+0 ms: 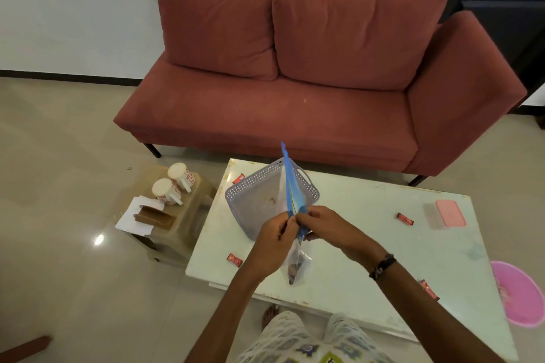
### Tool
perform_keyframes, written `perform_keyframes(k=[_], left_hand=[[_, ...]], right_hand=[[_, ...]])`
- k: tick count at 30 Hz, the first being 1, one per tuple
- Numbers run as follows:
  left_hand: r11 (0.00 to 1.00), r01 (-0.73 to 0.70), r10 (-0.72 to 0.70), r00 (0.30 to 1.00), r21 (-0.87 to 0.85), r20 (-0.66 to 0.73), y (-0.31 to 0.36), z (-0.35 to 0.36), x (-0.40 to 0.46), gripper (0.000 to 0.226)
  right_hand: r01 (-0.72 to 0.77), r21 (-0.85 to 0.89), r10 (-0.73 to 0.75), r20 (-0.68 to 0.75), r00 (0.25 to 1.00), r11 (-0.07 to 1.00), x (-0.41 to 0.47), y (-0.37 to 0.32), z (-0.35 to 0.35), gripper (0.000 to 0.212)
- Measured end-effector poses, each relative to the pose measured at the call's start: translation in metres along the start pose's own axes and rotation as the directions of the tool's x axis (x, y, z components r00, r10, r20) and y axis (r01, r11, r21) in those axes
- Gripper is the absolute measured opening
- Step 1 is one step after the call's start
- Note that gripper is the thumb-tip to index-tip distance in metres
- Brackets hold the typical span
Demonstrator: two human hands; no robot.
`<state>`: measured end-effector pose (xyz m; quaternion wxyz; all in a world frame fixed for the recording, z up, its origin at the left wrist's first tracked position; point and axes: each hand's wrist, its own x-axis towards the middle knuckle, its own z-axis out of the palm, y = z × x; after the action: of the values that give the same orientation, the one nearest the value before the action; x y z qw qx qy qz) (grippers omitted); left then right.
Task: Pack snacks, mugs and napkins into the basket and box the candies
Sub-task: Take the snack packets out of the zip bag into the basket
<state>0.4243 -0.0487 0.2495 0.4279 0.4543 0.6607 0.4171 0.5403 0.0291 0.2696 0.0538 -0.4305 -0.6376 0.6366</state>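
Observation:
Both hands pinch a blue snack packet [292,188] seen edge-on, held above the near corner of the grey perforated basket [250,194]. My left hand [275,233] grips its left side, my right hand [321,225] its right. A clear plastic bag [295,267] hangs below the hands. The basket holds nothing but a few crumbs. Several red candies lie on the white table [354,274]: one candy [234,259] near the left edge, one candy [405,218] at the right, one candy [239,178] behind the basket. A pink-lidded box [448,213] sits far right.
Two upturned floral mugs [172,187] stand on a low beige stool [177,233] left of the table, beside a brown napkin holder [154,216] on white napkins. A red sofa [295,82] fills the far side. A pink mat [519,292] lies on the floor at right.

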Motion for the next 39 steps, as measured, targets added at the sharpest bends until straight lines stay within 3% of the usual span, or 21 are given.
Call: perform_keyframes(k=[6,13,15,17,19,21,23,28,32,36,39], left_hand=[[0.966,-0.070,0.071,0.997,0.248,0.007,-0.006,0.004,-0.004,0.025],[0.924,-0.105,0.137,0.989,0.367,-0.061,-0.005,0.014,-0.007,0.026],[0.934,-0.089,0.130,0.987,0.346,-0.097,-0.003,0.013,-0.006,0.026],[0.984,0.015,0.005,0.994,0.178,-0.109,-0.001,0.008,-0.003,0.028],[0.988,0.150,-0.150,0.989,-0.036,-0.009,0.004,0.000,0.001,0.029],[0.971,0.214,-0.200,0.971,-0.104,0.132,0.009,-0.009,0.003,0.029],[0.964,0.243,-0.218,0.954,-0.105,0.207,0.013,-0.014,0.003,0.028],[0.946,0.320,-0.325,0.940,0.060,0.104,0.014,-0.009,0.005,0.032],[0.956,0.273,-0.291,0.930,0.106,0.224,0.008,-0.013,0.003,0.030],[0.977,0.180,-0.204,0.942,0.113,0.265,0.004,-0.016,-0.002,0.029],[0.982,0.191,-0.188,0.953,0.008,0.239,0.005,-0.017,-0.005,0.028]], right_hand=[[-0.012,-0.356,-0.029,-0.109,0.994,0.934,0.006,0.005,0.000,0.029],[-0.029,-0.581,-0.140,-0.243,0.960,0.814,-0.003,-0.002,0.010,0.040],[0.022,-0.546,-0.175,-0.230,0.957,0.837,-0.006,-0.001,0.008,0.035],[0.092,-0.373,-0.156,-0.145,0.977,0.923,-0.008,0.001,0.002,0.028],[0.122,-0.243,-0.141,-0.064,0.988,0.962,-0.009,0.003,-0.005,0.025],[0.134,-0.237,-0.143,-0.024,0.989,0.962,-0.008,0.006,-0.009,0.024],[0.139,-0.242,-0.140,0.017,0.990,0.960,-0.007,0.006,-0.010,0.024],[0.188,-0.357,-0.183,0.049,0.982,0.915,-0.007,0.005,0.002,0.018],[0.070,-0.332,-0.076,-0.005,0.997,0.941,-0.009,0.012,0.004,0.020],[-0.070,-0.228,0.134,0.276,0.952,0.971,-0.017,0.003,-0.004,0.026],[-0.038,-0.051,0.049,0.241,0.969,0.998,-0.018,0.007,0.000,0.031]])
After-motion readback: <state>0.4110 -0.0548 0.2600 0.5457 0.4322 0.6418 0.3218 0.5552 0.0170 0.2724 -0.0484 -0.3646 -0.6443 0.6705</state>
